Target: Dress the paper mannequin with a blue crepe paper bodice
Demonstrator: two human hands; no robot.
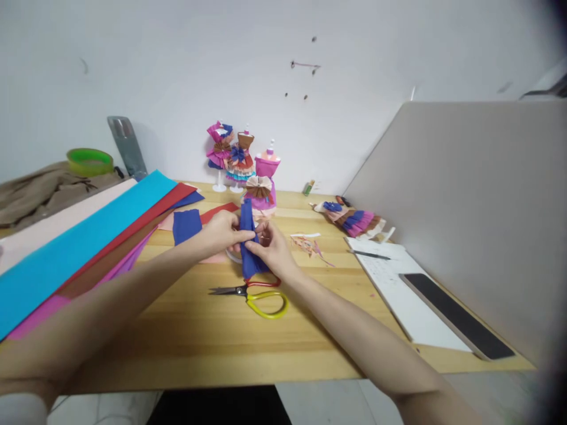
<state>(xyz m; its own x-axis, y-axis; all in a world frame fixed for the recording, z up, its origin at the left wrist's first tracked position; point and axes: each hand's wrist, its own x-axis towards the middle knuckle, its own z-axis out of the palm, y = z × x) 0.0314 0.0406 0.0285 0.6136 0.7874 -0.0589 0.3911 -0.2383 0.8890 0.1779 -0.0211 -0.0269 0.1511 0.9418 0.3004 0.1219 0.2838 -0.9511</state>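
Note:
Both my hands pinch a folded strip of dark blue crepe paper, held upright over the table. My left hand has its thumb across the strip's left side, and my right hand grips its right edge with thumb and fingers. Just below the strip lie scissors with one red and one yellow handle, blades pointing left. A round whitish object, perhaps a tape roll, is partly hidden behind my left fingers. Beside my left wrist lies a blue paper piece. Behind my hands stands a small dress form in pink paper.
Two more dressed forms stand at the wall. Long coloured paper sheets cover the left side, near a bottle and green tape roll. Paper scraps, a paper dress, notebook and phone lie right.

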